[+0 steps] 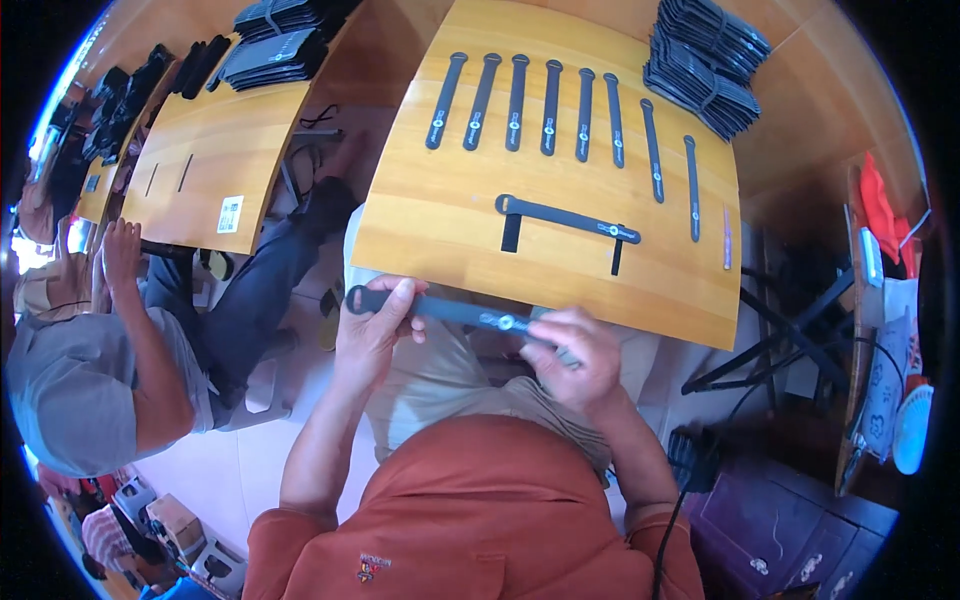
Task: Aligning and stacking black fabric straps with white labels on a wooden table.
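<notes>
A dark grey strap [460, 312] with a slotted rounded end and a pale printed mark stretches between my hands, just off the table's near edge. My left hand [372, 335] pinches it near the slotted end, thumb on top. The other end is in the fingers of my right hand [580, 352], which is slightly blurred. Beyond them, a similar strap [565, 217] lies slantwise on the wooden table [440, 235], across two short black strips, the left strip [511, 233] and the right strip [616, 258]. Further back, a row of several matching straps [550, 105] lies side by side.
Bundled stacks of dark straps [705, 65] stand at the table's far right corner. A thin purple stick [727, 240] lies by the right edge. To the left, a co-worker [100, 370] sits at another wooden table [215, 150]. A black cable [665, 540] hangs by my right arm.
</notes>
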The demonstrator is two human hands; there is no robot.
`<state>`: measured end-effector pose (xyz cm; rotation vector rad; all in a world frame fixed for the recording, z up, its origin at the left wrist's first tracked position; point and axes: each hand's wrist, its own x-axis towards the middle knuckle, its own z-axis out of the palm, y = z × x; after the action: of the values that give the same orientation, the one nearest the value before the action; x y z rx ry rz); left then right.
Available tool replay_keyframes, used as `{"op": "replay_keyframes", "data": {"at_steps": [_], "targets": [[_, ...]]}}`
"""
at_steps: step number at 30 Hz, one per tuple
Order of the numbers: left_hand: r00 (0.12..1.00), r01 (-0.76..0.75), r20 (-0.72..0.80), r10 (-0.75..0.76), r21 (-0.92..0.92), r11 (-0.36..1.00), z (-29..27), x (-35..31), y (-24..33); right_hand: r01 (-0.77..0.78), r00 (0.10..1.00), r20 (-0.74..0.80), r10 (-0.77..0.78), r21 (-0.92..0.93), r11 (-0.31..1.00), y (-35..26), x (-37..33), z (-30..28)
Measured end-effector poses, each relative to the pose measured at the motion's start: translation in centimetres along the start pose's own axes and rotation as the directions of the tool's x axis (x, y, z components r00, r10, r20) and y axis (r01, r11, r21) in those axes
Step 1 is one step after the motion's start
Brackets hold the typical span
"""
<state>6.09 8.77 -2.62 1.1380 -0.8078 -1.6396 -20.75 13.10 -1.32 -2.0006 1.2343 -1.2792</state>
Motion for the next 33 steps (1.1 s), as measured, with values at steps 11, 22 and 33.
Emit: {"op": "replay_keyframes", "data": {"at_steps": [11,22,33], "targets": [[0.982,-0.048,0.188,-0.002,0.261,0.964,4.0,6.7,1.3,-0.452,0.801,-0.322,0.505,0.229,0.862,4.2,-0.5,-5.1],[0.981,-0.067,0.190,-0.035,0.504,0.861,6.9,11.7,1.0,-0.475,0.776,-0.371,0.510,0.187,0.860,8.7,0.4,-7.3],[0.984,-0.061,0.173,-0.042,0.547,0.835,7.0,13.1,0.6,-0.519,0.782,-0.353,0.514,0.090,0.850,10.7,1.5,-7.5]]}}
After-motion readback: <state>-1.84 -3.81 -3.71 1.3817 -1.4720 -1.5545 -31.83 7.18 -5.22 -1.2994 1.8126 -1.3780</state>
